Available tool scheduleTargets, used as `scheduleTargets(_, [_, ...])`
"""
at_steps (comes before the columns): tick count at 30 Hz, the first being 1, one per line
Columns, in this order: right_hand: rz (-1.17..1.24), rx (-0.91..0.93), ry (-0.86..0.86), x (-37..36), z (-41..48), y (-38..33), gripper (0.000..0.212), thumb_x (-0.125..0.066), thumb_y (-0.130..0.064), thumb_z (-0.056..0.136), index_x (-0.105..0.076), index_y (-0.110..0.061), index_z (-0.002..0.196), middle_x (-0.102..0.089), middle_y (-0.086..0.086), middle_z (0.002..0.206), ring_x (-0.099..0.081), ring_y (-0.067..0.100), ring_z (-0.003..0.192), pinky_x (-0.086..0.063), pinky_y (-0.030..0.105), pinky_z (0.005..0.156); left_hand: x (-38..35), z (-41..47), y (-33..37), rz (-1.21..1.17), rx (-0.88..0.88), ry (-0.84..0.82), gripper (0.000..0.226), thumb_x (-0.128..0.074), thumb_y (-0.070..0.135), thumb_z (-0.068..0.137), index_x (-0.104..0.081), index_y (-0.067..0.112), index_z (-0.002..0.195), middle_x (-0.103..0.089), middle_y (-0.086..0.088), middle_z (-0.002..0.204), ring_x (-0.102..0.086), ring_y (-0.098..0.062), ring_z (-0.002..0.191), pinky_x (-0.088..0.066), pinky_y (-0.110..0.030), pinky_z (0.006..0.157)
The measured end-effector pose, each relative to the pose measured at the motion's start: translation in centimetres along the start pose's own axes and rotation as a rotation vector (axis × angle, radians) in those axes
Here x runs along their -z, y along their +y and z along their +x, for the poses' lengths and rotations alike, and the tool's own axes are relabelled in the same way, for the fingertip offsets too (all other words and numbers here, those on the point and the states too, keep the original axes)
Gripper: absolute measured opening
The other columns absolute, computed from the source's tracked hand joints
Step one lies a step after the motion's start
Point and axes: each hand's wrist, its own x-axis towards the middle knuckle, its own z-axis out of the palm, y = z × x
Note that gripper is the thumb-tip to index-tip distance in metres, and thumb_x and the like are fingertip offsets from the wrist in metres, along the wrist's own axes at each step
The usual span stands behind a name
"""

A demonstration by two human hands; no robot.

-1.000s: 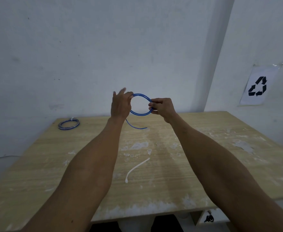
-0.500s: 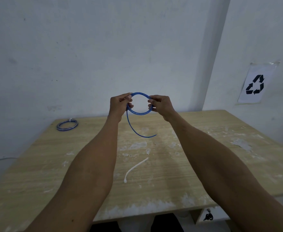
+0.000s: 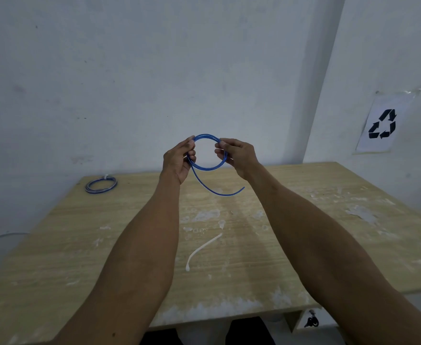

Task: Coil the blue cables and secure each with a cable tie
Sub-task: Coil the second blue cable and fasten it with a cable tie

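Blue thin cable (image 3: 205, 169), raised over the far part of the pale wooden table (image 3: 67, 232), wound into a round loop. Pinched on one side by the left hand (image 3: 177, 160), on the other by the right hand (image 3: 238, 155). Short tail (image 3: 219, 194) dangling below, yet to be wound in. Already done: one tied blue coil (image 3: 101, 184) at the far left corner. Left: cinching with the white plastic cable tie (image 3: 203, 250) lying mid-table. Snag, likely: both hands occupied. Paper recycling sign (image 3: 382, 124) on the right wall.
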Motion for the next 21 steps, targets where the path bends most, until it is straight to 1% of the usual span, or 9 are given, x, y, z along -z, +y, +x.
scheduleTargets(2, [-0.044, 0.005, 0.003, 0.0, 0.1, 0.2, 0.023, -0.063, -0.006, 0.098, -0.069, 0.003, 0.118, -0.075, 0.018, 0.103, -0.074, 0.025, 0.087, -0.061, 0.032, 0.083, -0.1, 0.1, -0.1, -0.012, -0.001, 0.007, 0.018, -0.063, 0.003, 0.095, -0.071, 0.001, 0.111, -0.060, -0.003, 0.080, -0.048, -0.007, 0.058, -0.043, -0.018, 0.056])
scheduleTargets(5, [-0.074, 0.024, 0.000, 0.1, 0.1, 0.2, 0.022, -0.063, -0.005, 0.098, -0.070, 0.003, 0.116, -0.074, 0.020, 0.105, -0.073, 0.024, 0.087, -0.062, 0.032, 0.082, -0.2, 0.2, -0.2, -0.012, -0.002, 0.025, 0.015, -0.064, 0.004, 0.095, -0.072, 0.002, 0.107, -0.067, -0.006, 0.083, -0.050, -0.006, 0.056, -0.043, -0.017, 0.055])
scheduleTargets(7, [-0.080, 0.016, 0.003, 0.2, 0.2, 0.2, 0.021, -0.063, -0.001, 0.096, -0.071, 0.003, 0.115, -0.073, 0.021, 0.108, -0.072, 0.025, 0.089, -0.062, 0.034, 0.082, -0.1, 0.2, -0.1, 0.009, 0.009, 0.024, 0.015, -0.064, 0.004, 0.094, -0.072, 0.003, 0.106, -0.070, -0.007, 0.083, -0.051, -0.006, 0.056, -0.043, -0.017, 0.055])
scheduleTargets(10, [-0.074, -0.012, 0.012, 0.3, 0.3, 0.4, 0.022, -0.064, 0.004, 0.093, -0.072, 0.002, 0.114, -0.074, 0.023, 0.105, -0.072, 0.027, 0.085, -0.062, 0.037, 0.083, -0.1, 0.3, -0.1, 0.059, 0.024, 0.050, 0.016, -0.064, 0.003, 0.093, -0.073, 0.001, 0.106, -0.071, -0.009, 0.082, -0.050, -0.008, 0.055, -0.043, -0.019, 0.054])
scheduleTargets(14, [-0.091, 0.033, 0.031, 0.1, 0.3, 0.7, 0.019, -0.070, -0.001, 0.091, -0.073, 0.007, 0.108, -0.072, 0.025, 0.097, -0.070, 0.026, 0.079, -0.062, 0.033, 0.078, 0.0, 0.4, -0.1, 0.114, 0.037, 0.081, 0.017, -0.062, 0.003, 0.094, -0.073, 0.002, 0.106, -0.071, -0.008, 0.080, -0.048, -0.010, 0.054, -0.043, -0.019, 0.054])
scheduleTargets(18, [-0.153, 0.080, 0.084, 0.0, 0.7, 0.9, 0.018, -0.072, -0.001, 0.090, -0.074, 0.008, 0.105, -0.073, 0.024, 0.093, -0.070, 0.025, 0.076, -0.062, 0.033, 0.079, 0.7, 0.3, 0.0, 0.162, 0.077, 0.060, 0.021, -0.061, 0.004, 0.095, -0.071, 0.000, 0.113, -0.071, -0.009, 0.086, -0.052, -0.011, 0.058, -0.047, -0.022, 0.059])
scheduleTargets(21, [-0.165, 0.107, 0.123, -0.1, 1.0, 1.1, 0.018, -0.073, -0.003, 0.090, -0.075, 0.007, 0.104, -0.074, 0.023, 0.092, -0.070, 0.025, 0.076, -0.062, 0.036, 0.081, 1.1, 0.2, 0.2, 0.187, 0.084, 0.035, 0.019, -0.059, 0.001, 0.096, -0.072, 0.000, 0.110, -0.074, -0.011, 0.091, -0.058, -0.012, 0.063, -0.052, -0.027, 0.067])
